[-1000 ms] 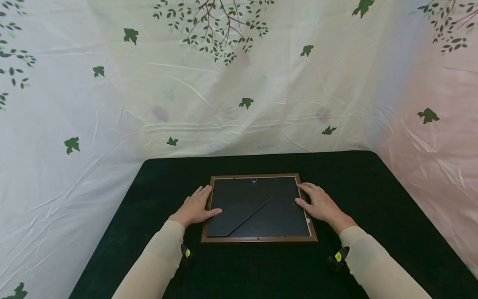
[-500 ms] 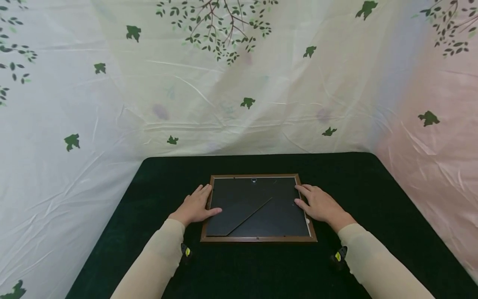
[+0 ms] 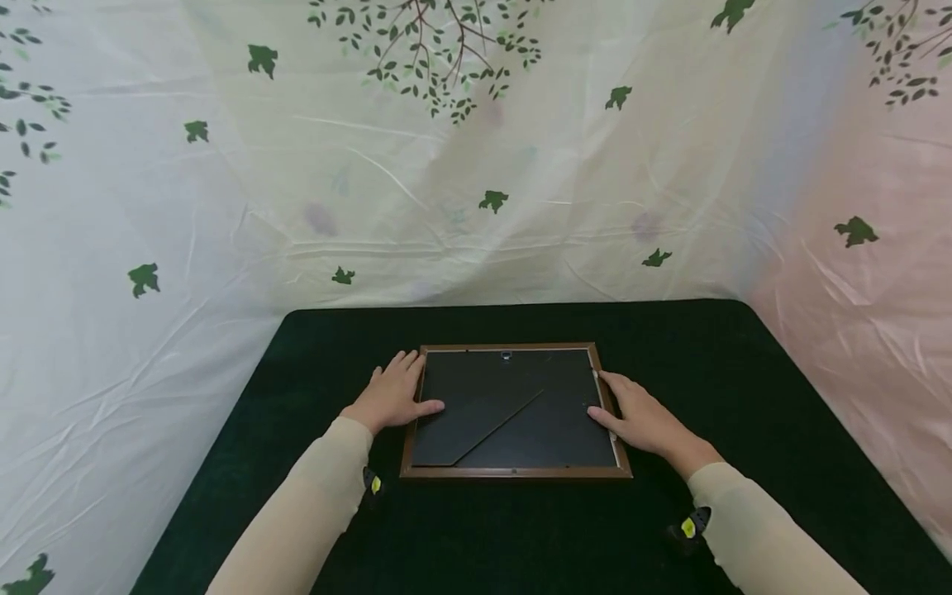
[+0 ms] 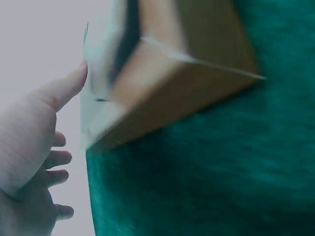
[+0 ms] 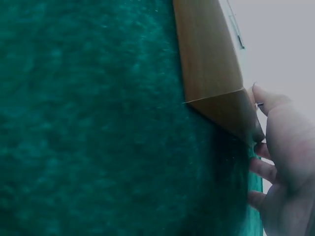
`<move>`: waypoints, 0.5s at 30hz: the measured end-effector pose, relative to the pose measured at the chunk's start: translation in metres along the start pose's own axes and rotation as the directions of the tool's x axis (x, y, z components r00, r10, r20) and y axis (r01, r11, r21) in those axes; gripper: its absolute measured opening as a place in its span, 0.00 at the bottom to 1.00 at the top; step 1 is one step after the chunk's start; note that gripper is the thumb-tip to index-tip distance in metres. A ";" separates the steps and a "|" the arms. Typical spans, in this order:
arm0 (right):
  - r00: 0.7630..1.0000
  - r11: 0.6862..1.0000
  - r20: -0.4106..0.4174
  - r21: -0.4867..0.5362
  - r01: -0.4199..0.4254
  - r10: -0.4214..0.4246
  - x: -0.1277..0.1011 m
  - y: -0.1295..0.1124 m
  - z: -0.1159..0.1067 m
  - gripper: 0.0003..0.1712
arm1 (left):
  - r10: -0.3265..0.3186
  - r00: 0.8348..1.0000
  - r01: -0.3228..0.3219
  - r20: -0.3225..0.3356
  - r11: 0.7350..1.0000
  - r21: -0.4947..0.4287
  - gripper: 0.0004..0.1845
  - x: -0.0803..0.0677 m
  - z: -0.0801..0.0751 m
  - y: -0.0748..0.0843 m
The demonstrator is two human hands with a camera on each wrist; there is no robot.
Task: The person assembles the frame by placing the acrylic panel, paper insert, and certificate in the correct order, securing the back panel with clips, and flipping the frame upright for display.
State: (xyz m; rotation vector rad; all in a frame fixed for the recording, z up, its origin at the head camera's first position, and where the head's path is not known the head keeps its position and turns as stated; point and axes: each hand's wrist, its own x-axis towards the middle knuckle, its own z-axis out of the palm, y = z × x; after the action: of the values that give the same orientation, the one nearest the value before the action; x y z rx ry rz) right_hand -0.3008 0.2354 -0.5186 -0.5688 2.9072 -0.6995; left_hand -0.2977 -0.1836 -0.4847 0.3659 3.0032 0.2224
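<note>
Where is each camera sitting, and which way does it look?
Head: worn on the head, looking forward and down at the frame, table and cloth wall; the left hand, right hand, left sleeve and right sleeve show.
Left wrist: worn there, looking at part of the frame; the left hand shows at the picture's left.
Right wrist: worn there, looking at part of the frame; the right hand shows at the picture's right.
Both wrist views share the frame and green table.

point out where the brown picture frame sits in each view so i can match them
Head: the brown picture frame lies back up, below centre, between left hand and right hand.
Left wrist: a picture frame corner, top centre.
Right wrist: a picture frame corner, top, right of centre.
Shared landmark: the green tablecloth under it.
</note>
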 end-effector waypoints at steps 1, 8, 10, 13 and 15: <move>1.000 1.000 0.005 0.002 -0.002 0.002 -0.001 0.000 -0.001 0.48 | 0.019 1.000 -0.019 -0.017 1.000 0.017 0.52 0.005 -0.003 0.002; 1.000 0.999 0.012 0.031 -0.026 0.025 -0.003 -0.002 0.000 0.53 | 0.113 0.994 -0.113 -0.007 0.994 0.003 0.49 0.039 -0.012 0.024; 0.999 0.999 0.017 0.032 -0.031 0.030 -0.004 -0.002 0.002 0.54 | 0.116 0.993 -0.116 0.015 0.993 -0.025 0.49 0.046 -0.011 0.028; 0.999 0.999 0.023 0.034 -0.040 0.039 -0.005 -0.001 0.003 0.55 | 0.111 0.993 -0.110 0.038 0.993 -0.038 0.49 0.055 -0.008 0.031; 0.999 0.998 0.024 0.036 -0.049 0.048 -0.005 -0.001 0.003 0.55 | 0.107 0.994 -0.105 0.039 0.993 -0.045 0.48 0.059 -0.006 0.033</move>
State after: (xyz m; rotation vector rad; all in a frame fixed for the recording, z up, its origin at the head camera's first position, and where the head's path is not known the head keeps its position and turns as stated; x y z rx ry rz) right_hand -0.2950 0.2355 -0.5209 -0.4973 2.8704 -0.7330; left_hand -0.3478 -0.1384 -0.4785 0.5194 2.9362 0.2848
